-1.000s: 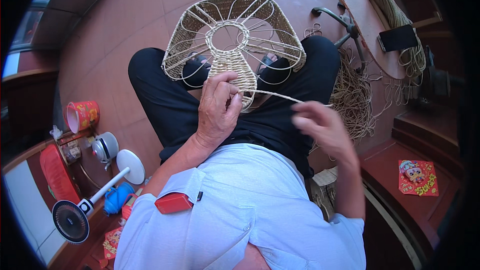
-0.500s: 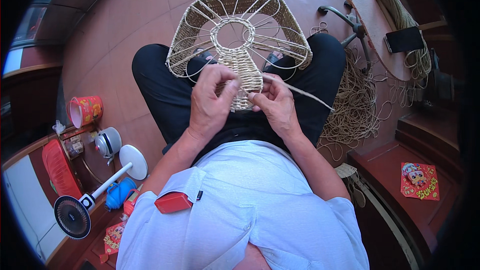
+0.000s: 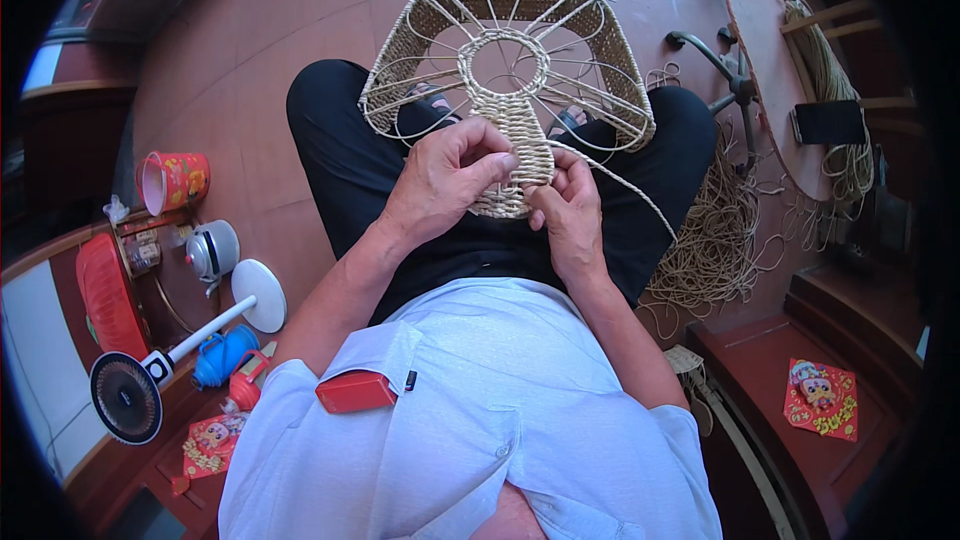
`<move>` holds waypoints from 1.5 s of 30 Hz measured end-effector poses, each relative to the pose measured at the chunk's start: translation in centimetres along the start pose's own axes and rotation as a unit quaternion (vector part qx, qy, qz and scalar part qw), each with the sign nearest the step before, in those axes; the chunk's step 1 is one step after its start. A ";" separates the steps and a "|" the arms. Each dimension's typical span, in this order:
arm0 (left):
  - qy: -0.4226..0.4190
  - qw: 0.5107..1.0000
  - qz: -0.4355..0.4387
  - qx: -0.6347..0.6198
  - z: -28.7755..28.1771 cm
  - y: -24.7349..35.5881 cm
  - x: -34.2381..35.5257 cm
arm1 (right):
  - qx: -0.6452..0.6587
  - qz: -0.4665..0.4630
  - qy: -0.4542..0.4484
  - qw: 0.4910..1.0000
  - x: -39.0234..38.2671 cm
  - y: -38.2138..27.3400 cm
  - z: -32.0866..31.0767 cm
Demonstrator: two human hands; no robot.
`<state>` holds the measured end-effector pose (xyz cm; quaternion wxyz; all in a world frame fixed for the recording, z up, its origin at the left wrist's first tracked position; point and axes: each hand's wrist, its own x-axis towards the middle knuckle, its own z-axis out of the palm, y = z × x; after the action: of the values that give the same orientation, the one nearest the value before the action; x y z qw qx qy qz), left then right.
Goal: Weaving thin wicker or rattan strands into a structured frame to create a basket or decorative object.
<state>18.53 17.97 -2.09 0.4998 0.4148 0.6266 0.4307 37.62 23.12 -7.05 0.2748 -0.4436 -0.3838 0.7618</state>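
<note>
A frame of tan rope work [image 3: 503, 90] rests across my lap, with a ring, looped spokes and a tightly woven curved outer wall. From the ring a narrow woven panel comes down toward me. My left hand [image 3: 450, 180] is over the panel's left side, thumb and forefinger pinched together; what is between them is too small to make out. On the panel's lower right edge, my right hand [image 3: 568, 215] grips with thumb and bent fingers. A twisted cord [image 3: 632, 186] leaves the panel beside the right hand and trails over my right thigh.
Right of my leg lies a heap of loose cord [image 3: 710, 230], below a swivel chair base [image 3: 738, 85]. A board [image 3: 765, 60] carries a dark phone [image 3: 828, 123] and more cord. On the left stand a red bucket [image 3: 175, 182], a kettle [image 3: 212, 250] and a fan [image 3: 127, 397].
The view has shifted, so the frame and both hands appear farther right. My left hand's fingers have moved slightly over the panel; my right hand keeps its grip at the edge.
</note>
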 end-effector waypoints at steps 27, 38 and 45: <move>0.057 0.997 0.020 -0.055 1.4 -0.3 -1.1 | 0.003 0.024 -0.045 0.999 -1.3 -1.0 -3.2; 0.034 0.883 0.306 0.355 4.4 0.0 0.5 | -0.368 -0.081 0.228 0.898 -9.6 -8.8 -30.1; 0.044 0.900 0.305 0.308 4.3 -0.6 0.4 | -0.481 -0.143 0.417 0.758 -21.4 -14.7 -56.8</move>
<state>22.61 18.71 -3.29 0.1634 0.6998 0.5916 0.3656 98.89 34.43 -2.67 0.2633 -0.7313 -0.6062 0.1683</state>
